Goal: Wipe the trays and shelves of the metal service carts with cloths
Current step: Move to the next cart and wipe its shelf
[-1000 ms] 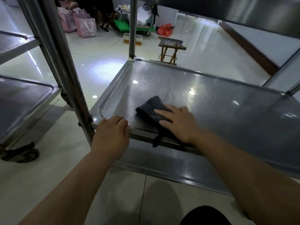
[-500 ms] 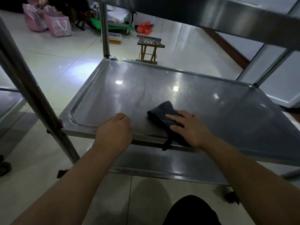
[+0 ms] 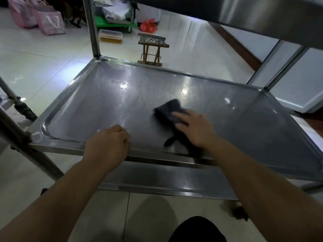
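Observation:
A steel cart's middle tray point(image 3: 97, 109) fills the centre of the head view. On it lies a dark cloth point(image 3: 168, 109), right of centre, with one tail trailing toward the near rim. My right hand point(image 3: 195, 129) lies flat on the cloth with straight fingers and presses it onto the tray. My left hand point(image 3: 107, 145) curls its fingers over the tray's near rim, left of the cloth. The cart's upper shelf point(image 3: 253, 13) hangs overhead and the lower shelf point(image 3: 166, 180) shows beneath the rim.
Cart posts rise at the far left corner point(image 3: 91, 28) and at the right point(image 3: 283, 65). Another cart's leg and castor point(image 3: 24, 110) stand at the left. On the tiled floor beyond are a small wooden stool point(image 3: 152, 48), a plastic box point(image 3: 110, 36), pink bags point(image 3: 50, 22) and a green trolley point(image 3: 115, 24).
My right hand has slid the cloth to the right and a little farther into the tray. My left hand stays on the near rim. The view has shifted right along the cart.

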Demonstrator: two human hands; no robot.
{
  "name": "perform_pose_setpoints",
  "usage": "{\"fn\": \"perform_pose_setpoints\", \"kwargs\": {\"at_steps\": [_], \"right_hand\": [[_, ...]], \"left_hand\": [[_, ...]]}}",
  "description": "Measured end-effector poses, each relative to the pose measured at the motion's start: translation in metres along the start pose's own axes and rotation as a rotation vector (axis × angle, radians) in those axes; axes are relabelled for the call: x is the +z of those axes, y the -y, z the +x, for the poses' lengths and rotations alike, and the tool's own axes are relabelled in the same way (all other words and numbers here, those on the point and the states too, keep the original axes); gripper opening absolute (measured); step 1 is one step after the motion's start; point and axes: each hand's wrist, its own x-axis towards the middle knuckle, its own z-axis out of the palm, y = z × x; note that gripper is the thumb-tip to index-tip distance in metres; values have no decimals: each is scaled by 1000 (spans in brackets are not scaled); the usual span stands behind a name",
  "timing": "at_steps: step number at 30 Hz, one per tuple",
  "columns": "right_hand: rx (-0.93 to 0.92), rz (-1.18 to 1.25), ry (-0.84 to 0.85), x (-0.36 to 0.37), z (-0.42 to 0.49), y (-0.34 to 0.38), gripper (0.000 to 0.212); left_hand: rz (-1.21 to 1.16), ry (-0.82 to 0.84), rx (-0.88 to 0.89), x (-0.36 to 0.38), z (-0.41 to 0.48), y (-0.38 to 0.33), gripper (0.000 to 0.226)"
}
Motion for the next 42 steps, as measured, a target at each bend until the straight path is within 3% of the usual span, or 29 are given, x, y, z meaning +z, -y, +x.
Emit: {"fn": "perform_pose_setpoints", "kwargs": {"at_steps": [3, 4, 6, 9, 12, 13, 16, 18, 20, 22, 24, 26, 28, 32, 33, 35, 40, 42], "right_hand": [[522, -10, 46, -13, 23, -31, 48], [586, -9, 34, -13, 27, -24, 50], [464, -20, 8, -6, 29, 7, 50], [49, 25, -52, 11, 0, 50, 48], [-145, 21, -50, 10, -35, 28, 52], [-75, 2, -65, 7, -41, 9, 50], [517, 1, -74, -7, -51, -42, 47], [754, 20, -48, -11, -51, -43, 49], [709, 2, -34, -8, -53, -19, 50], [487, 8, -87, -1, -63, 9, 48], [178, 44, -127, 4, -83, 25, 46], [-20, 116, -71, -4, -96, 14, 45], [38, 126, -19, -12, -100, -16, 43], [714, 28, -33, -20, -106, -53, 46], [799, -17, -32, -19, -104, -45, 47], [766, -29, -27, -14, -97, -16, 47], [284, 60, -57, -3, -109, 39, 43], [257, 96, -17, -12, -118, 27, 44]], "left_hand": [[34, 25, -2, 0, 4, -2, 24], [41, 28, -19, 0, 4, -4, 24], [49, 38, -51, -1, 4, -9, 23], [45, 50, -57, -4, 1, -10, 22], [4, 47, -71, -6, -3, -9, 23], [-17, 54, -71, -6, -4, -8, 24], [-32, 104, -45, -7, -5, -5, 30], [-45, 159, -33, -10, -2, -3, 42], [-45, 209, -31, -13, 2, -4, 54], [-19, 233, -20, -14, 5, -7, 58], [-67, 190, 16, -12, 5, -16, 50], [-128, 141, 71, -7, 4, -27, 37], [-163, 168, 119, -3, 2, -34, 33], [-180, 161, 143, 3, 0, -32, 36], [-174, 167, 137, 3, 2, -31, 38], [-137, 191, 133, 3, 5, -32, 41], [-117, 162, 168, 5, 0, -28, 38], [-118, 138, 188, 5, 0, -26, 38]]}}
